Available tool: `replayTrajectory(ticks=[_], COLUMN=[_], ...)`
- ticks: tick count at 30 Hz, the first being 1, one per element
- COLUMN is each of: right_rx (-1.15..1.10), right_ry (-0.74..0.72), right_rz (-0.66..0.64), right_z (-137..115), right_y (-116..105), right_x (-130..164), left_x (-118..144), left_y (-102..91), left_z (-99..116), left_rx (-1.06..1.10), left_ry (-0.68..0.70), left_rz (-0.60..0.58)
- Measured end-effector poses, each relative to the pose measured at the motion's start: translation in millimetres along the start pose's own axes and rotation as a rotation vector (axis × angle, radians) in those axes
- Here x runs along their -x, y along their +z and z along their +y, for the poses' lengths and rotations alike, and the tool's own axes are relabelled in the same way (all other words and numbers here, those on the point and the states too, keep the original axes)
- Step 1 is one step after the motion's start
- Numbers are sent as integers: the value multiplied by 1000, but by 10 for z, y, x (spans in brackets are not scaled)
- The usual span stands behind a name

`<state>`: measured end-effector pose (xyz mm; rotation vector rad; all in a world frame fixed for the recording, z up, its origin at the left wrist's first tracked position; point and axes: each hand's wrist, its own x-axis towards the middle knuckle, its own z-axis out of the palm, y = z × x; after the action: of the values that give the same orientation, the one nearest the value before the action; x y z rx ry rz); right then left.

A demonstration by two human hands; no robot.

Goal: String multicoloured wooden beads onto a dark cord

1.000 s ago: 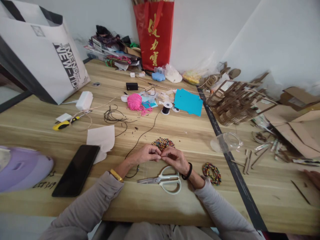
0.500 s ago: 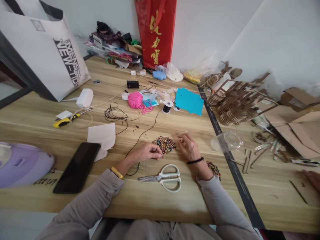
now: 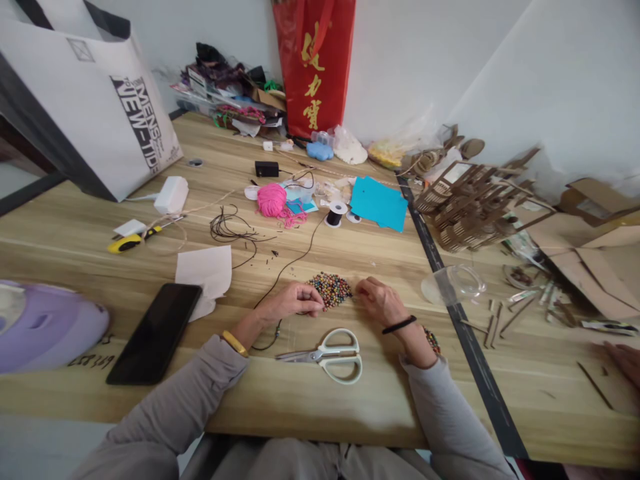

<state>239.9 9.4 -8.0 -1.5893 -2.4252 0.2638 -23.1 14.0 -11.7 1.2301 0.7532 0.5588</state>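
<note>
Light wood-grain worktop [image 3: 350,407], two slabs butted together with a dark strip [image 3: 467,333] running along the join (front to back). Plain white wall [image 3: 400,60] behind; a white slanted panel [image 3: 550,87] at back right. Even, soft light, no hard shadows. Pale grey floor [image 3: 30,447] at lower left.

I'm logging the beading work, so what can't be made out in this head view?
- Whether the left hand pinches the black cord: too small.
- What the right hand fingertips hold at the bead pile: too small.
- Bead bracelet: mostly hidden by the right wrist.
</note>
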Motion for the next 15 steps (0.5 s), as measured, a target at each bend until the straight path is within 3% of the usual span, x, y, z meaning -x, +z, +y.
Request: replayTrajectory(ticks=[4, 15], right_rx=[-110, -256], right_ry=[-63, -155], right_rz=[-50, 17], right_z=[-27, -217], right_y=[2, 105], right_x=[25, 6], left_x=[6, -9], left_y=[-9, -16], left_z=[13, 0], left_rx=[28, 28], left_ry=[20, 23], left_rz=[32, 36])
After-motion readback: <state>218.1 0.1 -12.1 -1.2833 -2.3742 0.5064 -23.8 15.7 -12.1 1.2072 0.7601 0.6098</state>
